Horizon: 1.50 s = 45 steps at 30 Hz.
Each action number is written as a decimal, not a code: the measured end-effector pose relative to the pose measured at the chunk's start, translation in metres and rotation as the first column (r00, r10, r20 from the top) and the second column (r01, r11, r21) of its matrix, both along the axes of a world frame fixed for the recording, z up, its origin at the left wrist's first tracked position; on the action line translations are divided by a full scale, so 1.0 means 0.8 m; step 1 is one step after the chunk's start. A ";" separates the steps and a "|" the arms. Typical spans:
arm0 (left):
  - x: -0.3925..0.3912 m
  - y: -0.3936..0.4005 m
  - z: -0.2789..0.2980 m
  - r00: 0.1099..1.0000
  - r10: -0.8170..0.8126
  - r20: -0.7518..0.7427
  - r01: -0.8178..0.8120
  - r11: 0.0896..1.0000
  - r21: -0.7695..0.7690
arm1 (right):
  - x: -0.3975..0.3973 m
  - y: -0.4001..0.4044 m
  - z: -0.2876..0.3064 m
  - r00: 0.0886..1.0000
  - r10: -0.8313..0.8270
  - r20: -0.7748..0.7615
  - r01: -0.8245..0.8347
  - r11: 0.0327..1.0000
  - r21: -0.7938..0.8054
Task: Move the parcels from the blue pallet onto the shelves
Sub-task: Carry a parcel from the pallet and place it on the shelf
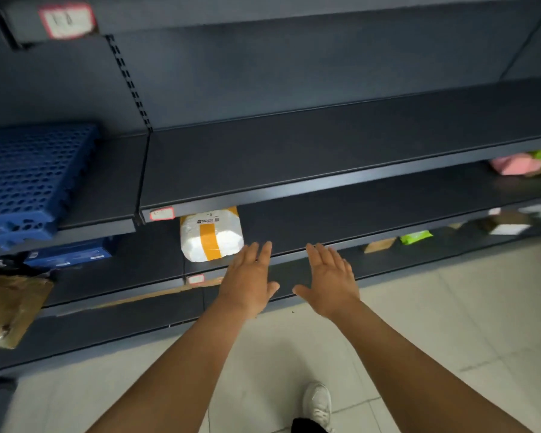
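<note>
A white parcel [211, 235] with a yellow tape band lies on a dark grey shelf [341, 223], under the shelf above. My left hand [247, 276] hovers just right of it, fingers straight, holding nothing. My right hand [331, 276] is beside the left one, also flat and empty, in front of the shelf edge. A blue pallet [28, 176] lies on the upper shelf at the far left.
A blue box [69, 253] and brown paper parcels [10, 307] sit on the lower shelves at left. Pink [512, 164] and green [416, 237] packets lie on shelves at right. Pale floor tiles [450, 323] and my white shoe [317, 404] are below.
</note>
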State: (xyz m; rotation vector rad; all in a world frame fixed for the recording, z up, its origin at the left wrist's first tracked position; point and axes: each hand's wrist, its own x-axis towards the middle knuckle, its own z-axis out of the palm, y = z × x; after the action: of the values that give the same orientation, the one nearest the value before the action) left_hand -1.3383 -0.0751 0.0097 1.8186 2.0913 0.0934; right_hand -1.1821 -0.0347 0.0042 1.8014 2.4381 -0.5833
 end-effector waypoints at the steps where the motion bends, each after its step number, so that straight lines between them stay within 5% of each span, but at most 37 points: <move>1: 0.020 -0.001 0.009 0.999 -0.037 -0.014 0.037 0.999 0.003 | 0.021 -0.008 0.012 0.999 -0.035 0.003 0.035 0.999 0.017; 17: 0.427 -0.007 0.120 0.833 -0.550 -0.055 0.552 0.827 0.106 | 0.434 -0.129 0.123 0.826 -0.563 -0.030 0.562 0.817 0.127; 30: 0.802 -0.074 0.162 0.611 -0.788 -0.072 0.787 0.595 0.161 | 0.779 -0.255 0.156 0.618 -0.784 -0.053 0.777 0.599 0.197; 45: 1.088 -0.100 0.156 0.303 -0.951 -0.068 0.948 0.293 0.127 | 1.014 -0.327 0.152 0.312 -0.948 -0.067 0.932 0.292 0.213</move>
State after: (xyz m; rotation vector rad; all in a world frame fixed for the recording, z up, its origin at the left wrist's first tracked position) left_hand -0.4677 -0.1552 0.1343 2.8177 0.6139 -0.0641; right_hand -0.3711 -0.2963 0.1259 3.2086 1.0633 -0.2137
